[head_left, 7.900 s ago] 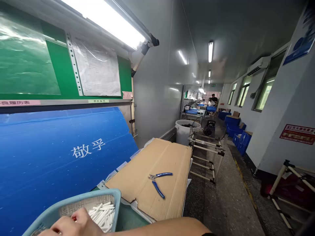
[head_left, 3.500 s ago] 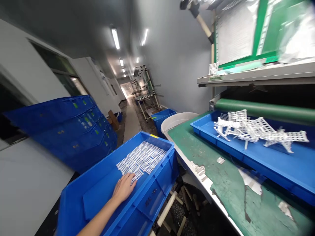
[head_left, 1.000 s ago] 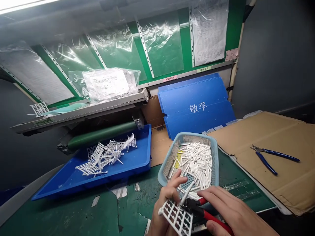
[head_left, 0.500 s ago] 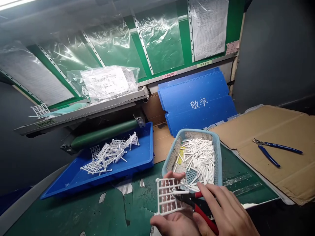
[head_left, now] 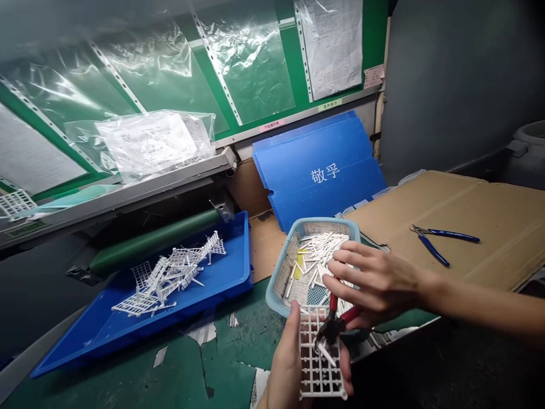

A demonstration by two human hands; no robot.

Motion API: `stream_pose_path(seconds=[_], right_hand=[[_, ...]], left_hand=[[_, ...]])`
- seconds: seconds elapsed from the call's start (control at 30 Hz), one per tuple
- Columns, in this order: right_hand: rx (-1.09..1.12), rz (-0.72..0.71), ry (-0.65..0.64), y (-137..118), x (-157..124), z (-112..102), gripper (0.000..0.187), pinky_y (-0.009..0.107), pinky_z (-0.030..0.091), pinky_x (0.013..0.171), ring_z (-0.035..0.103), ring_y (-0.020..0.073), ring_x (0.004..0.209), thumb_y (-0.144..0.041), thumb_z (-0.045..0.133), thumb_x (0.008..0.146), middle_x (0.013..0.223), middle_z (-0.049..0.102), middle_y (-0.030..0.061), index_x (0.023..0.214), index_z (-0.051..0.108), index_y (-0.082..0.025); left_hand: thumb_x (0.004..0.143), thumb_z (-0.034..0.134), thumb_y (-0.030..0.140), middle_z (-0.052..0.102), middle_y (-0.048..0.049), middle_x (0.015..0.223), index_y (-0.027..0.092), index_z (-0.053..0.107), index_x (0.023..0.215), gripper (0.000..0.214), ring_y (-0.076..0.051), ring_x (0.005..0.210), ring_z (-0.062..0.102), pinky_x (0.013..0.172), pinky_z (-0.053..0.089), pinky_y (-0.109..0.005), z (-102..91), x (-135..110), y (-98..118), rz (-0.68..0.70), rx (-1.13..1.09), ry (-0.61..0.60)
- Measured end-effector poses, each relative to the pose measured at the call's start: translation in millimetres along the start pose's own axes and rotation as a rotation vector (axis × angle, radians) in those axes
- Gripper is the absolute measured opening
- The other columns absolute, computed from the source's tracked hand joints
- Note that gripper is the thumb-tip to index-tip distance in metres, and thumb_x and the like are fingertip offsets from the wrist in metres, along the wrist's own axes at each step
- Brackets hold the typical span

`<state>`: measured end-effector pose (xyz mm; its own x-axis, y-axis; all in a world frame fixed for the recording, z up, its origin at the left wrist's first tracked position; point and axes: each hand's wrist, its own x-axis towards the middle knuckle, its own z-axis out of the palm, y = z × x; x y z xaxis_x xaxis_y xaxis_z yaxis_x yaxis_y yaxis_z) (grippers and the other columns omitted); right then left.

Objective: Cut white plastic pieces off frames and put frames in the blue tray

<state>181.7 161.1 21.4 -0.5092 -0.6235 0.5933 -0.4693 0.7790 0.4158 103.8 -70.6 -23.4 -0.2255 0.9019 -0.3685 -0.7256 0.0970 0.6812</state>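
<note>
My left hand [head_left: 284,363] is closed around a white plastic sprue grid [head_left: 315,378], thumb along its left edge and fingertips showing at its right. My right hand [head_left: 370,281] grips red-handled nippers [head_left: 336,321], whose dark jaws lie over the grid's right part. By the jaws a short white plastic pin [head_left: 327,353] lies slanted across the grid; whether it is still attached I cannot tell. Just beyond both hands stands a light blue basket [head_left: 276,287] holding many loose white pins [head_left: 321,250], partly covered by my right hand.
A blue tray [head_left: 236,284] at the left holds a heap of white sprue grids [head_left: 170,278]. Blue-handled nippers [head_left: 434,238] lie on cardboard [head_left: 489,216] at the right. A blue panel [head_left: 319,165] leans behind the basket. A metal shelf [head_left: 170,182] overhangs the tray.
The grid has turned and shifted right and down, and the left thumb now lies upright along it. My right hand has risen and turned, its nippers now pointing down-left. The view has swung right.
</note>
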Motion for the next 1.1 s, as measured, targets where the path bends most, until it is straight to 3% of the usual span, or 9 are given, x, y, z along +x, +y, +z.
stream_pose_path(seconds=[0.13, 0.27, 0.37, 0.47, 0.67, 0.83, 1.1], right_hand=[[-0.007, -0.195, 0.002, 17.8, 7.5, -0.7, 0.064, 0.049, 0.05, 0.09, 0.056, 0.0311, 0.102, -0.064, 0.041, 0.103, 0.116, 0.058, 0.0178, 0.126, 0.06, -0.007], [0.026, -0.173, -0.06, 20.3, 13.7, -2.5, 0.064, 0.043, 0.047, 0.076, 0.052, 0.0248, 0.082, -0.067, 0.041, 0.102, 0.096, 0.056, 0.0116, 0.113, 0.062, -0.007], [0.028, -0.067, -0.133, 15.6, 10.4, -0.8, 0.062, 0.04, 0.038, 0.065, 0.044, 0.0223, 0.073, -0.067, 0.033, 0.104, 0.087, 0.051, 0.0074, 0.1, 0.062, -0.011], [0.019, 0.047, -0.207, 7.7, 0.4, 3.3, 0.064, 0.04, 0.033, 0.065, 0.042, 0.0232, 0.074, -0.066, 0.027, 0.104, 0.086, 0.051, 0.0082, 0.098, 0.06, -0.012], [0.152, 0.386, -0.401, -9.2, -16.9, 7.6, 0.049, 0.036, 0.029, 0.066, 0.045, 0.0237, 0.075, -0.062, 0.044, 0.101, 0.088, 0.053, 0.0089, 0.095, 0.056, -0.016], [0.26, 0.645, -0.527, -15.5, -13.7, 1.5, 0.041, 0.033, 0.027, 0.063, 0.049, 0.023, 0.074, -0.058, 0.05, 0.099, 0.091, 0.055, 0.0085, 0.094, 0.055, -0.017], [0.25, 0.854, -0.648, -27.4, -4.6, -4.7, 0.045, 0.038, 0.034, 0.067, 0.058, 0.0284, 0.077, -0.06, 0.039, 0.102, 0.091, 0.06, 0.0087, 0.095, 0.057, -0.02]], left_hand=[[0.087, 0.03, 0.087, 0.067, -0.015, 0.064, 0.002, 0.071, 0.103, 0.096, -0.019, 0.05, 0.066, 0.045, 0.049, -0.021, 3.5, -1.3, 3.7, -0.225, 0.047, -0.074], [0.091, 0.019, 0.083, 0.065, -0.0159, 0.061, 0.0, 0.073, 0.093, 0.099, -0.019, 0.047, 0.065, 0.042, 0.047, -0.021, 13.4, -4.2, 11.4, -0.258, 0.067, -0.002], [0.093, 0.018, 0.08, 0.063, -0.0137, 0.06, 0.003, 0.073, 0.086, 0.095, -0.02, 0.045, 0.064, 0.042, 0.047, -0.024, 22.2, -2.4, 16.0, -0.219, 0.016, 0.161], [0.096, 0.02, 0.076, 0.061, -0.0113, 0.058, 0.005, 0.072, 0.084, 0.088, -0.019, 0.043, 0.061, 0.043, 0.048, -0.026, 28.8, 2.5, 21.0, -0.183, -0.036, 0.279], [0.103, 0.027, 0.064, 0.066, -0.0115, 0.072, 0.004, 0.071, 0.107, 0.074, -0.018, 0.05, 0.059, 0.047, 0.051, -0.029, 30.8, 18.2, 37.2, -0.109, -0.17, 0.251], [0.105, 0.033, 0.054, 0.067, -0.0125, 0.078, 0.005, 0.069, 0.105, 0.061, -0.018, 0.056, 0.061, 0.05, 0.053, -0.031, 31.1, 28.1, 53.8, -0.089, -0.218, 0.247], [0.104, 0.04, 0.051, 0.066, -0.0114, 0.076, 0.007, 0.066, 0.105, 0.052, -0.018, 0.055, 0.06, 0.052, 0.052, -0.03, 37.3, 37.5, 62.4, -0.087, -0.226, 0.329]])
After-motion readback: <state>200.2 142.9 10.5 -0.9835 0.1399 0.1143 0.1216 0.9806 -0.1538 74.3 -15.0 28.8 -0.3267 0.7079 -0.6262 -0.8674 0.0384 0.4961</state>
